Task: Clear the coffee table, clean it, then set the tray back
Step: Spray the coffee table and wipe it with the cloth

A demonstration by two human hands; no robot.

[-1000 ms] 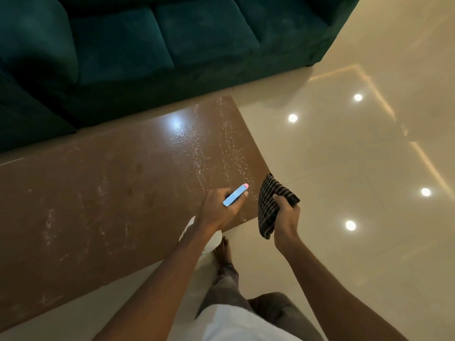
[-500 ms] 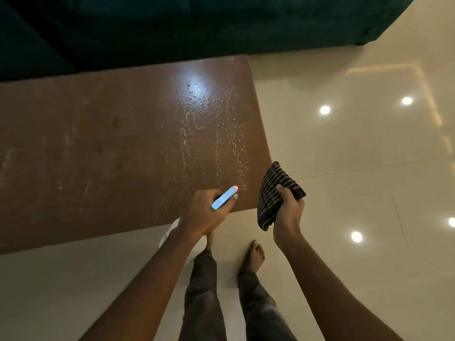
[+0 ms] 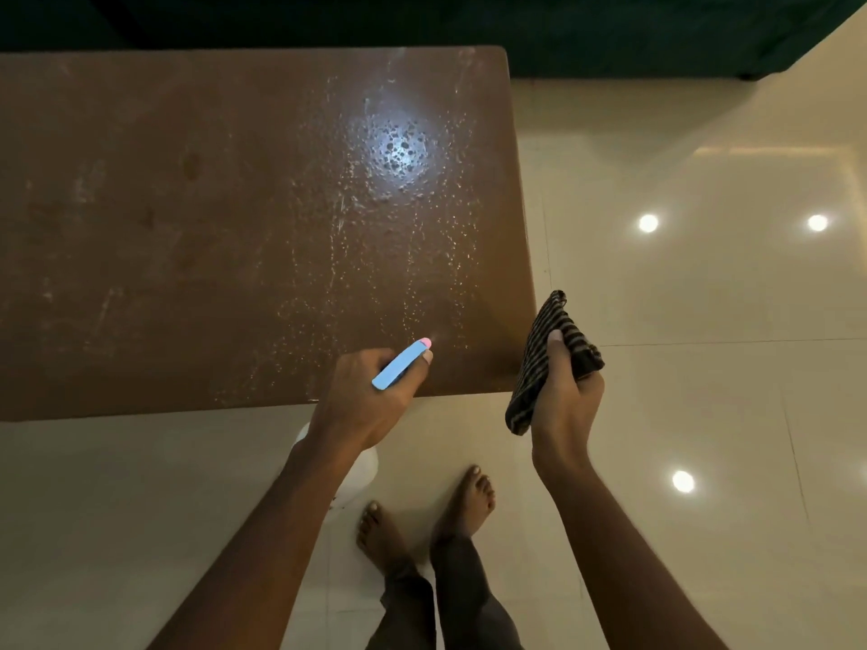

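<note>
The brown coffee table [image 3: 187, 227] fills the upper left; its right half is speckled with spray droplets [image 3: 399, 147]. My left hand [image 3: 370, 396] grips a spray bottle at the table's near right corner; the blue head with a pink nozzle [image 3: 401, 363] points over the top, and the white bottle body [image 3: 356, 476] shows below my wrist. My right hand [image 3: 563, 396] holds a folded dark striped cloth [image 3: 544, 354] just off the table's right edge, above the floor. No tray is in view.
A dark green sofa [image 3: 610, 30] runs along the far side of the table. Glossy cream floor tiles [image 3: 703, 321] lie to the right and near side, reflecting ceiling lights. My bare feet [image 3: 422, 513] stand close to the table's near edge.
The view has tipped down and closer over the table, so the sofa mostly left the frame. Both hands keep their grips, with bottle and cloth in about the same places by the table corner.
</note>
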